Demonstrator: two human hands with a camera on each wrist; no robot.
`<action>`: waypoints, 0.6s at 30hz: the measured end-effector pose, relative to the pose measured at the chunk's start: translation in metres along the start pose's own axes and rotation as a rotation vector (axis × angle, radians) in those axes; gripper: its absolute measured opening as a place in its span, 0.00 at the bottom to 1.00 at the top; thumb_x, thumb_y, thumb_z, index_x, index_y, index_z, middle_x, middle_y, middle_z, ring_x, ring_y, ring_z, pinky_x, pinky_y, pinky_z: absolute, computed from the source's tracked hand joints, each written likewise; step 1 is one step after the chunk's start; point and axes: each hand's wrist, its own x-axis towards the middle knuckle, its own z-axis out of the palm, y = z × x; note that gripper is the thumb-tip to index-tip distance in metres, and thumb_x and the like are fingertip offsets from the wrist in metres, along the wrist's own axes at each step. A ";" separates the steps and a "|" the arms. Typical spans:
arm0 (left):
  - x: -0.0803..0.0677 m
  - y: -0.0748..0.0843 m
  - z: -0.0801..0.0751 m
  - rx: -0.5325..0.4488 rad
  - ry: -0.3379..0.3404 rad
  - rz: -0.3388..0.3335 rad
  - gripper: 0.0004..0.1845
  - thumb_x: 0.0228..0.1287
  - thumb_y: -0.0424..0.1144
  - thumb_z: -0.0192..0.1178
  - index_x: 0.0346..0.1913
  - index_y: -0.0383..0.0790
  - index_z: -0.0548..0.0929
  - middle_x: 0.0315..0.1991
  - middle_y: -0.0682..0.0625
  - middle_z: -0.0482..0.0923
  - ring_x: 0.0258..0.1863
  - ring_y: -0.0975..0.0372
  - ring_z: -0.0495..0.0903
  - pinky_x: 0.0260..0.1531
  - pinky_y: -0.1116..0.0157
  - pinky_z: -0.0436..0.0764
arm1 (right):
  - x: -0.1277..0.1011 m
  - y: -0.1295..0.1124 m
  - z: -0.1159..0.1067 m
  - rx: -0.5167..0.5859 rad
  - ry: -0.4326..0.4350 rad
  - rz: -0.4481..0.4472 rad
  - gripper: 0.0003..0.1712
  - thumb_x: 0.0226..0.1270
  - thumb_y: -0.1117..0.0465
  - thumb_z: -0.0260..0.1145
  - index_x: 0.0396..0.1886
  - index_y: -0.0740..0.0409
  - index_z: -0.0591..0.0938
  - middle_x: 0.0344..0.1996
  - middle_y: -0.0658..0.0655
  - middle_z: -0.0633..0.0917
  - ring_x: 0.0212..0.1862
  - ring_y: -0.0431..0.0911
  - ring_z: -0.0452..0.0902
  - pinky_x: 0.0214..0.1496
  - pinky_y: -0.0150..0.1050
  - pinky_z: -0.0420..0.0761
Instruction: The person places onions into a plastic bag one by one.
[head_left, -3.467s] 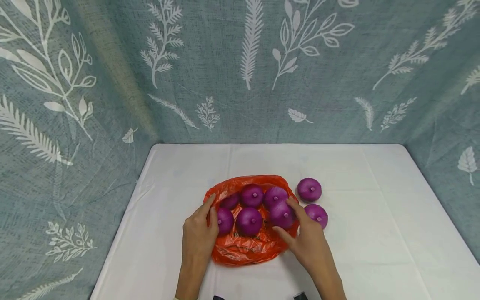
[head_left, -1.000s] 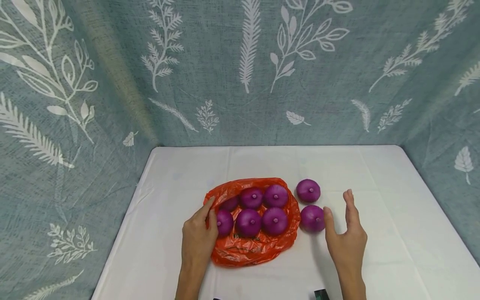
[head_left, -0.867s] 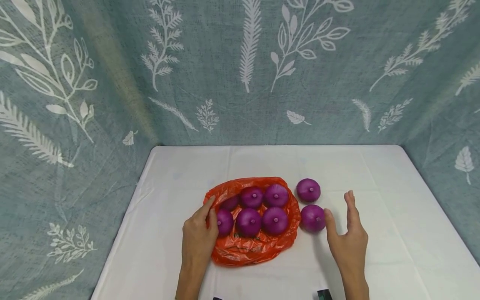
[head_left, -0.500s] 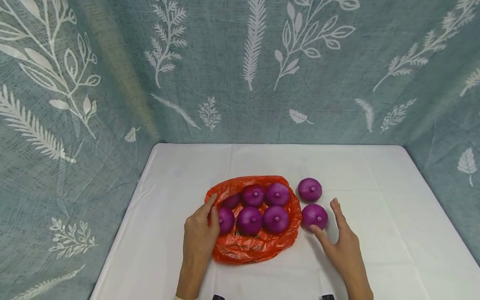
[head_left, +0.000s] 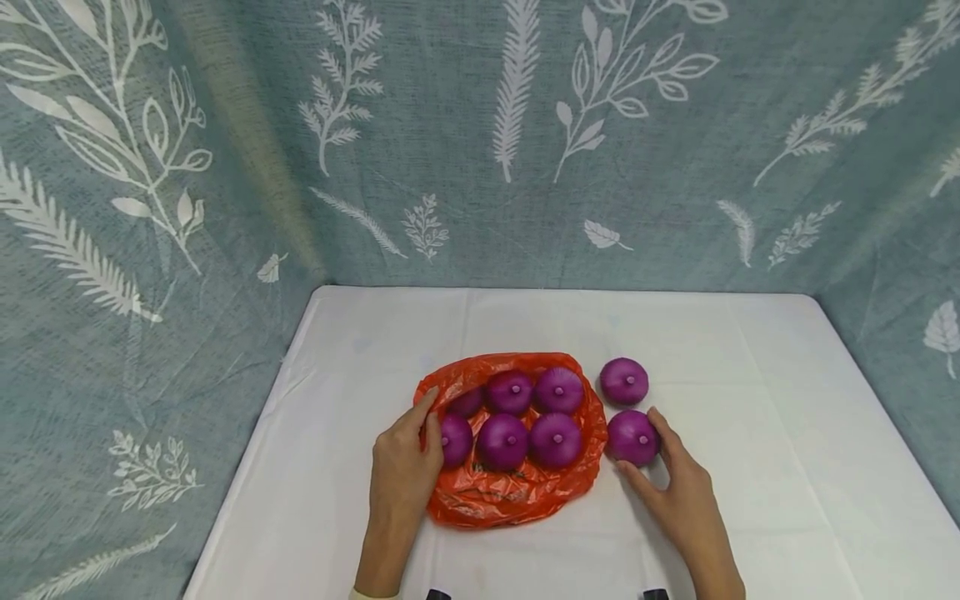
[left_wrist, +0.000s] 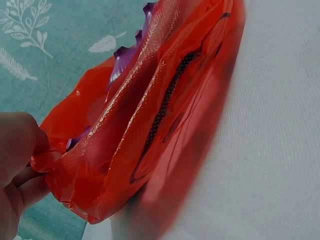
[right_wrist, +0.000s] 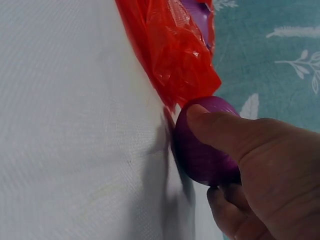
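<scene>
A red plastic bag (head_left: 491,507) sits open on the white-covered table, with several purple onions (head_left: 502,442) in two rows inside. At its left rim is my left hand (head_left: 405,467); the left wrist view shows thumb and fingers pinching the thin plastic (left_wrist: 75,185). Just right of the bag, my right hand (head_left: 682,492) grips a loose purple onion (head_left: 632,438), thumb on the near side and fingers on the far side. In the right wrist view this onion (right_wrist: 205,155) is low over the cloth, close to the bag's edge (right_wrist: 187,75).
Another loose onion (head_left: 624,382) lies behind the gripped one, beside the bag's back right rim. White cloth (head_left: 750,417) covers the table. A teal leaf-patterned curtain (head_left: 450,125) hangs behind and at both sides. Small dark objects (head_left: 656,594) show at the bottom edge.
My right hand let go of an onion inside the bag, moved out to the right, and has now closed its fingers on the nearer loose onion. My left hand stays at the bag's rim.
</scene>
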 end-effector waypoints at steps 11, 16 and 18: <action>0.000 0.000 0.002 0.012 -0.002 0.000 0.20 0.71 0.29 0.67 0.64 0.34 0.85 0.52 0.35 0.89 0.42 0.50 0.91 0.41 0.55 0.90 | 0.000 -0.002 0.001 0.032 0.067 -0.014 0.49 0.58 0.59 0.84 0.77 0.62 0.70 0.67 0.71 0.80 0.64 0.65 0.80 0.60 0.56 0.80; 0.000 -0.001 0.002 0.010 -0.003 0.006 0.20 0.72 0.29 0.66 0.64 0.33 0.85 0.51 0.35 0.89 0.42 0.49 0.91 0.41 0.55 0.90 | 0.001 -0.007 -0.001 0.038 0.106 0.009 0.50 0.56 0.60 0.86 0.76 0.61 0.71 0.67 0.68 0.81 0.63 0.63 0.82 0.60 0.51 0.80; -0.001 -0.001 0.002 0.011 0.000 0.004 0.20 0.72 0.29 0.66 0.64 0.33 0.85 0.51 0.36 0.89 0.42 0.49 0.91 0.41 0.55 0.90 | 0.003 -0.012 -0.003 0.052 0.122 0.011 0.51 0.55 0.61 0.86 0.77 0.59 0.71 0.69 0.66 0.81 0.64 0.61 0.82 0.60 0.46 0.79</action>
